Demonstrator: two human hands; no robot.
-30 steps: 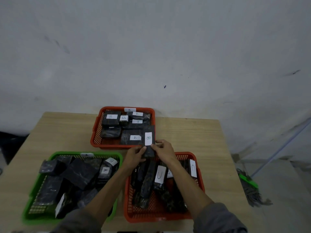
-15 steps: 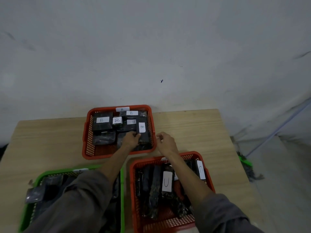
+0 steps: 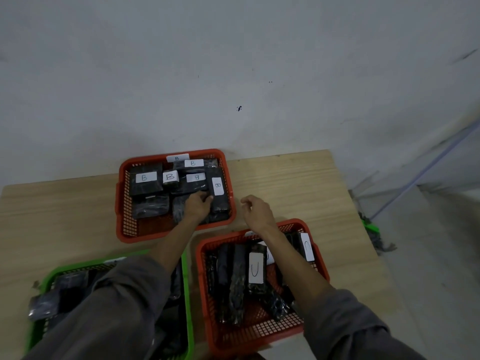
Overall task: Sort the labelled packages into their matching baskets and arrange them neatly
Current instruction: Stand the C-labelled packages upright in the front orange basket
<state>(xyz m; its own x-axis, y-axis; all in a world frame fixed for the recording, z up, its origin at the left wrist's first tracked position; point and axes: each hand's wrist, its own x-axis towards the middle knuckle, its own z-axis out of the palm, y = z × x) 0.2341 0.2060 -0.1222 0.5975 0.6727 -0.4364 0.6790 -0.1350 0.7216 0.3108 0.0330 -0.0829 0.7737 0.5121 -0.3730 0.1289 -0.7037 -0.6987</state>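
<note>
Seen from the head camera, a person in grey sleeves reaches across a wooden table (image 3: 298, 183) set against a pale wall (image 3: 233, 61). The left hand (image 3: 198, 205) is inside the far red basket (image 3: 122, 203), its fingers curled against the left edge of a dark package (image 3: 220, 201) that lies along the basket's right wall and bears a white label (image 3: 217, 186) marked B. Whether the hand truly grips that package or only presses on it cannot be told. Other dark packages fill the far part of the same basket, with B labels on them; one more B tag (image 3: 177, 158) sits on the far rim.

The right hand (image 3: 257, 210) hovers above the bare table just right of that basket, fingers loosely curled and holding nothing. Its forearm crosses the near red basket (image 3: 205, 281), where long dark packages lie side by side; one carries a white label (image 3: 255, 267) marked C, and another C label (image 3: 306, 246) shows by the right wall.

At the near left, a green basket (image 3: 188, 294) holds more dark packages, largely hidden under the left sleeve (image 3: 109, 307). Beyond the table's right edge, a mop head (image 3: 374, 235) lies on the floor.
</note>
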